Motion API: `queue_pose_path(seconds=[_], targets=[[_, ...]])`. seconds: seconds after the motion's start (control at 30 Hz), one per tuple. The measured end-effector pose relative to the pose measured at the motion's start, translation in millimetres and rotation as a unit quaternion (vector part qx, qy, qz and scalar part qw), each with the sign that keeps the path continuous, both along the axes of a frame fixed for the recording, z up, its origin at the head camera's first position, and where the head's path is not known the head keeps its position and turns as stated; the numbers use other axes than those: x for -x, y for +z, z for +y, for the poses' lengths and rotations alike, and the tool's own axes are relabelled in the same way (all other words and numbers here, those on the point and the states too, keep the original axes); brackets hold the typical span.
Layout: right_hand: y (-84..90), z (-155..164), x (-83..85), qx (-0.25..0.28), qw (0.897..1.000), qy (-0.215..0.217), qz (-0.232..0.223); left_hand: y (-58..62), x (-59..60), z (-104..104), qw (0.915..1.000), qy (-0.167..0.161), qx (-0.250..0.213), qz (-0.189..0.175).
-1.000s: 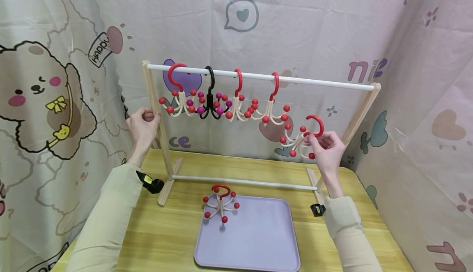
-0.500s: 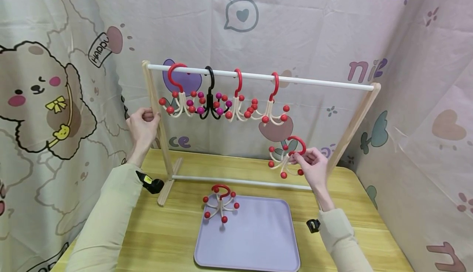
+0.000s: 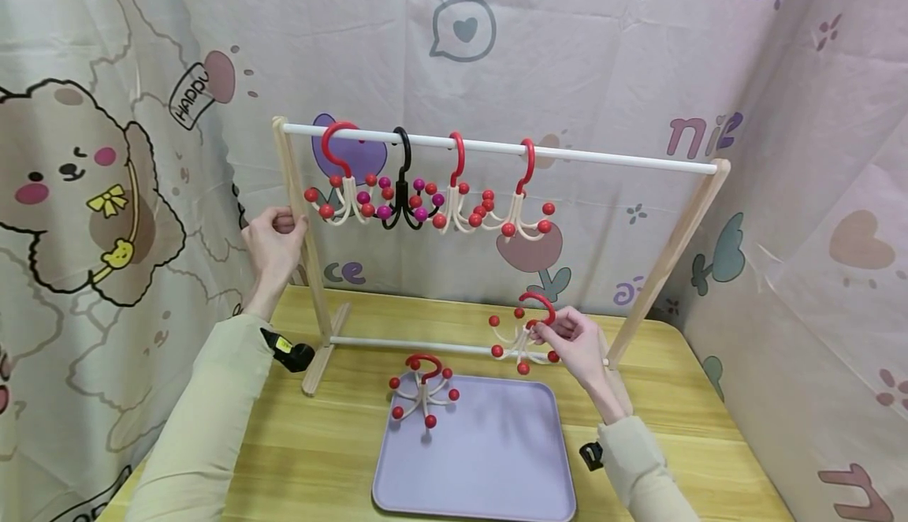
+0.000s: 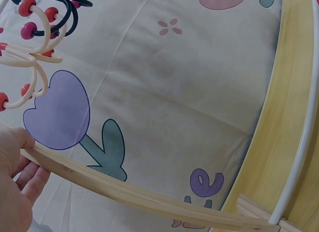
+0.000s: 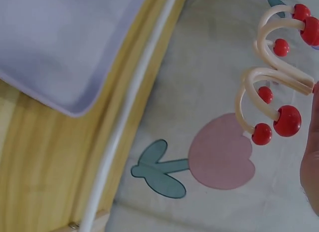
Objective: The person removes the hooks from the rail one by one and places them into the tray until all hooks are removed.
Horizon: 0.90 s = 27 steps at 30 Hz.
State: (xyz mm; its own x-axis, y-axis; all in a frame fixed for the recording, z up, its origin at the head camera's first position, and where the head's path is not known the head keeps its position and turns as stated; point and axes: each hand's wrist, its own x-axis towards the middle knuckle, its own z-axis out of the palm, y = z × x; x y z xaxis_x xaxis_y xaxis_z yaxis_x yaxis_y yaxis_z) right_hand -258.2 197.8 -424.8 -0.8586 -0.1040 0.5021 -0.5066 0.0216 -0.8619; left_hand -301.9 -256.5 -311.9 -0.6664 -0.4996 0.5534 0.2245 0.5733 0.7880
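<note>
My right hand (image 3: 571, 342) pinches a red-hooked hanger (image 3: 523, 333) with cream arms and red beads, held low in front of the rack's bottom bar, just above the far edge of the lilac tray (image 3: 489, 459). The right wrist view shows its beaded arms (image 5: 271, 82) close up. My left hand (image 3: 273, 238) grips the rack's left wooden post (image 3: 303, 246); the left wrist view shows its fingers (image 4: 17, 182) on that post (image 4: 124, 192). A second red hanger (image 3: 424, 389) lies on the tray's far left corner.
Three red hangers (image 3: 340, 175) and one black hanger (image 3: 404, 191) hang on the white top rail (image 3: 603, 155), whose right half is bare. A cartoon-print cloth backdrop (image 3: 496, 33) encloses the wooden table (image 3: 326, 443).
My right hand has carried the red hanger down and to the left, from near the rack's right post to just above the tray's far edge. The left hand stayed on the post.
</note>
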Motion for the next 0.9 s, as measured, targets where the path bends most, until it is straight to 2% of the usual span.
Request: queue_pose_path(seconds=[0.4,0.63,0.9], targets=[[-22.4,-14.2,-7.9,-0.053,0.995,0.083,-0.022,-0.7,-0.8,0.4,1.0000,0.002,0.004,0.002],[-31.3,-21.9,-9.6,-0.082,0.991,0.096,-0.045,0.0,-1.0,0.5,1.0000,0.001,0.002,0.004],[-39.2,-28.8,-11.7,-0.100,0.987,0.118,-0.048,-0.5,-1.5,0.3,1.0000,-0.003,0.003,0.003]])
